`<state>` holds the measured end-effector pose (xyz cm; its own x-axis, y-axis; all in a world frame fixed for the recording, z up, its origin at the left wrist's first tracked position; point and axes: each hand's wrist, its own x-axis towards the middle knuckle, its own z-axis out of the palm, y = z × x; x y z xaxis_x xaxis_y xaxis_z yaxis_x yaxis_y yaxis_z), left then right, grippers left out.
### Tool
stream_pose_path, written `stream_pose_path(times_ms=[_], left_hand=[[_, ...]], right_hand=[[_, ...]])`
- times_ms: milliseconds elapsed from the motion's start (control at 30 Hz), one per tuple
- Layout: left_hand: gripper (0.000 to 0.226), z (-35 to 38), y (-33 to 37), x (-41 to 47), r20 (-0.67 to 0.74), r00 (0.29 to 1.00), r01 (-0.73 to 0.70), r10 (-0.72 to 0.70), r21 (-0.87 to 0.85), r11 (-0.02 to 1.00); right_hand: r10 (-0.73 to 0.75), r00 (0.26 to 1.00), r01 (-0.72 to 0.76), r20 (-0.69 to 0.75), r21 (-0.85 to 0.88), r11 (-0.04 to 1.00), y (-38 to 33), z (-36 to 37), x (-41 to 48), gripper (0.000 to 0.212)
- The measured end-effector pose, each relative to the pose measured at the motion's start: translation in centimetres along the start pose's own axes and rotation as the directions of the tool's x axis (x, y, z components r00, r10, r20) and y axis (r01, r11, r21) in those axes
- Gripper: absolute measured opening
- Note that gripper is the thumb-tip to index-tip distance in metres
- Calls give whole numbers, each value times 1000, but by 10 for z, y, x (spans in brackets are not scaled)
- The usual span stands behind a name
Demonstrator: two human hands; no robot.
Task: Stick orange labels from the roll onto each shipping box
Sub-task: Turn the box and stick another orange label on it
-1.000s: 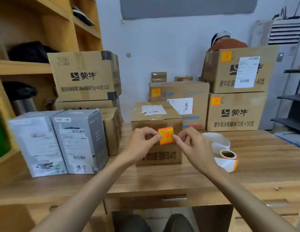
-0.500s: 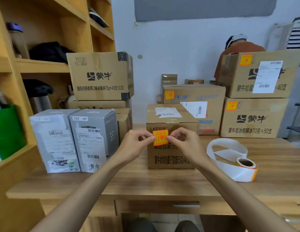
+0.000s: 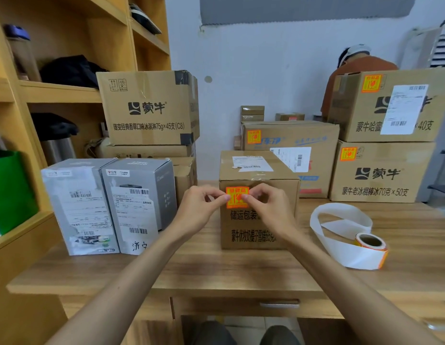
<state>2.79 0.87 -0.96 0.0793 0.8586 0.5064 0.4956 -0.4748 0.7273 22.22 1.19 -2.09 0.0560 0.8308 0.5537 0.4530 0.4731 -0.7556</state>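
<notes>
An orange label [image 3: 236, 198] lies against the upper left of the front face of a small cardboard box [image 3: 256, 230] at the middle of the wooden desk [image 3: 216, 267]. My left hand [image 3: 199, 207] pinches the label's left edge with thumb and forefinger. My right hand [image 3: 271, 207] pinches its right edge, with a fingertip lying over the label. The label roll [image 3: 370, 242] stands on the desk to the right, with a loop of white backing strip [image 3: 340, 212] trailing from it.
Two grey boxes [image 3: 84, 207] [image 3: 141, 202] stand at the left, with plain cardboard boxes [image 3: 146, 108] stacked behind them. Three boxes carrying orange labels [image 3: 291, 138] [image 3: 380, 170] [image 3: 390, 105] sit at the back right. A person [image 3: 358, 66] is behind them. Wooden shelves [image 3: 54, 90] line the left.
Both hands carried the orange label up and left onto the box's front face, where it now lies flat near the top left corner. The camera moved closer.
</notes>
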Motion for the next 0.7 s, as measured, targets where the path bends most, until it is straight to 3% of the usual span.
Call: stream_pose_path(times_ms=[267, 700], left_hand=[[20, 7, 3, 7, -151, 988, 54, -22, 211, 976], [25, 18, 10, 13, -237, 969, 146, -63, 352, 925]], right_hand=[[-36, 994, 6, -103, -273, 962, -9, 14, 0, 20], [-57, 988, -12, -144, -436, 900, -14, 19, 4, 22]])
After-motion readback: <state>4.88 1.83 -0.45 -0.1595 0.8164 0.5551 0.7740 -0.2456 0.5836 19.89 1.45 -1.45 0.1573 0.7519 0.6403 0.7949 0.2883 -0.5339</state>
